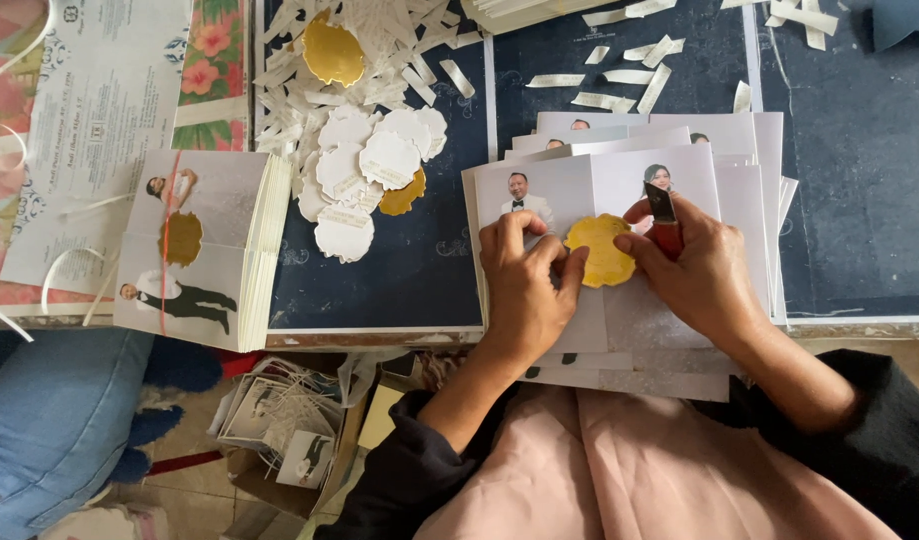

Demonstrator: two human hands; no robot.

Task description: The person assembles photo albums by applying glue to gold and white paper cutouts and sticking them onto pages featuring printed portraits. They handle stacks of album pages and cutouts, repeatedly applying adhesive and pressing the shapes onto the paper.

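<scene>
Head view: the dark table (859,200) carries my fanned stack of photo cards (619,180), a finished card pile (204,250) at far left, and a heap of white and gold seals (364,165) between them. My left hand (524,280) presses its fingertips flat on the gold seal (599,250) atop the stack. My right hand (699,270) touches the seal's other edge, closed around what looks like a red-handled cutter (664,225).

Under my right hand (701,268) the red tool (665,232) is mostly hidden; my left fingers (524,240) cover the card (539,190) partly.
</scene>
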